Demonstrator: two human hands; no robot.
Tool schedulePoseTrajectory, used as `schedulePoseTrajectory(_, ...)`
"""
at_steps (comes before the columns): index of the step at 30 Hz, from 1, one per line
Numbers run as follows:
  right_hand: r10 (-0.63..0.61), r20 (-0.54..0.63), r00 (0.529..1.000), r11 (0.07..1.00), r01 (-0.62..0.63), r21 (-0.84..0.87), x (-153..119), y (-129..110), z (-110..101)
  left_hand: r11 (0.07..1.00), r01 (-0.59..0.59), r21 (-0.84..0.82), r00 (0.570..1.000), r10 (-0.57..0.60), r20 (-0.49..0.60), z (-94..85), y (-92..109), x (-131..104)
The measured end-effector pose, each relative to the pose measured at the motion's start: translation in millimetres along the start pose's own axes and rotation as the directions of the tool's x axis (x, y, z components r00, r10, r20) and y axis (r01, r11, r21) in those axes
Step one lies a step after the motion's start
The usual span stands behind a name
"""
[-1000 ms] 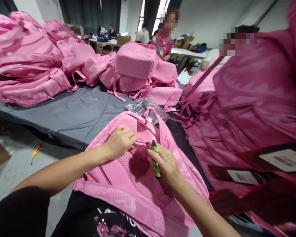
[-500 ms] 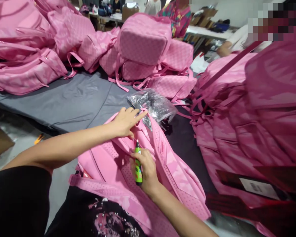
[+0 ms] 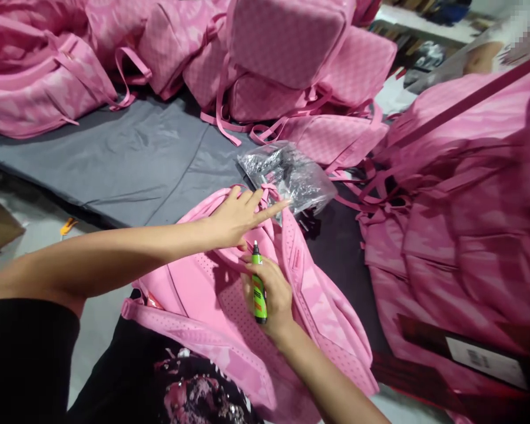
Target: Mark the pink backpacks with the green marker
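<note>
A pink backpack [image 3: 335, 312] with dotted straps lies at the table's near edge and over my lap. My left hand [image 3: 236, 219] rests on its top, fingers spread, index finger pointing right toward a clear plastic bag [image 3: 291, 174] with small dark items in it. In my right hand [image 3: 271, 291] is a green and black marker [image 3: 259, 288], held upright with its pale tip up, just below my left thumb. The fingers of my right hand are wrapped round the marker over the backpack's back panel.
Pink backpacks are piled at the back [image 3: 287, 41], at the left [image 3: 39, 88] and at the right [image 3: 459, 247] of the grey-covered table [image 3: 136, 159]. An orange object [image 3: 68, 225] lies beyond the table's left edge. Another person's arm [image 3: 483, 58] shows at top right.
The view has tilted down and closer. My left index finger has stretched further to the right. The marker remains in my right hand, a little farther right in view.
</note>
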State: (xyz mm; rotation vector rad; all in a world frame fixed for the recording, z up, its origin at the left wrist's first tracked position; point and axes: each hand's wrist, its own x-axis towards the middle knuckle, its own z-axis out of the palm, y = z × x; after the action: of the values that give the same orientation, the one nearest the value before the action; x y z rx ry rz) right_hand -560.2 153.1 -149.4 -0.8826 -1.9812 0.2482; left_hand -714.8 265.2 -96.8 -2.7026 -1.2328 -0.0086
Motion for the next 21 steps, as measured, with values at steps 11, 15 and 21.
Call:
schedulePoseTrajectory(11,0.536,0.142,0.832,0.699,-0.343,-0.628,64,49,-13,0.998,0.052,-0.025,0.999,-0.052,-0.007,3.5,-1,0)
schedulePoseTrajectory(15,0.545,0.147,0.826,0.627,-0.285,-0.725,66,49,22,0.996,0.088,-0.006,0.996,-0.088,0.018,10.3,2,7)
schedulePoseTrajectory(21,0.706,0.131,0.696,0.556,-0.43,-0.712,61,49,15,0.995,0.095,-0.013,0.995,-0.095,0.043,12.9,2,7)
